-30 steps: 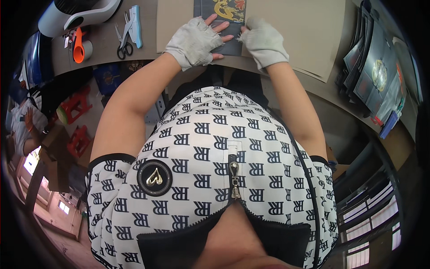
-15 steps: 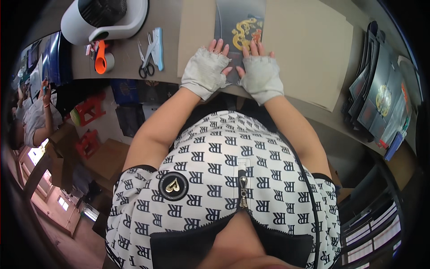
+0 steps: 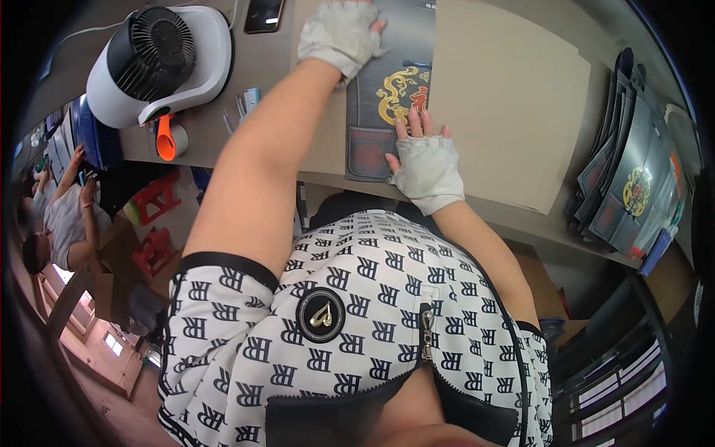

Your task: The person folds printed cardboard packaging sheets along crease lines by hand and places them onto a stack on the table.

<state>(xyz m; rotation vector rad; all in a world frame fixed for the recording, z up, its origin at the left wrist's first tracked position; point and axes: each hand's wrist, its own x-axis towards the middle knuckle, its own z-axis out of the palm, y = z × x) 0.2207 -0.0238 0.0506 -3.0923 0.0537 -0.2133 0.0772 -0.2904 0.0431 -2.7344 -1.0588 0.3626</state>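
A dark grey printed panel [image 3: 365, 97] with a gold and red ornament lies lengthwise in front of me, between plain beige board areas. My left hand [image 3: 339, 37], in a pale fingerless glove, rests flat on the far left side of the panel. Its thumb points out over the panel, while the fingertips are partly cut off by the top edge. Gloved the same way, my right hand [image 3: 428, 167] lies with fingers stretched out at the panel's right edge, just below the ornament. Neither hand grips anything.
At the left stand a white fan [image 3: 164, 59] and an orange tape dispenser [image 3: 167, 140]. A phone [image 3: 264, 15] lies beyond them. My left forearm partly hides light blue-handled tools [image 3: 252, 98]. Matching printed pieces [image 3: 633, 171] are stacked at the right. Another person [image 3: 74, 208] sits far left.
My left hand has slid away from me along the panel. My right hand sits nearer to me, and more of the panel shows between the hands.
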